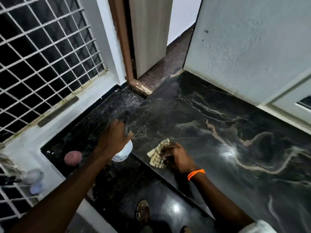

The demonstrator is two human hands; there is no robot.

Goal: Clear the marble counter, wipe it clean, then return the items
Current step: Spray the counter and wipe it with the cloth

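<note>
The black marble counter (218, 125) with pale veins fills the right half of the view. My right hand (178, 157), with an orange band at the wrist, presses a crumpled striped cloth (158, 154) onto the counter near its left edge. My left hand (114, 137) grips a white spray bottle (123, 153) with a dark nozzle, held just off the counter's left edge above the floor. The hand hides most of the bottle's neck.
A pinkish round object (72, 158) lies on the dark floor by the wall. Two pale round items (33, 178) sit at the lower left by a grille. A barred window (45, 61), a door frame (124, 47) and a white wall (252, 47) border the counter. My sandalled foot (143, 213) is below.
</note>
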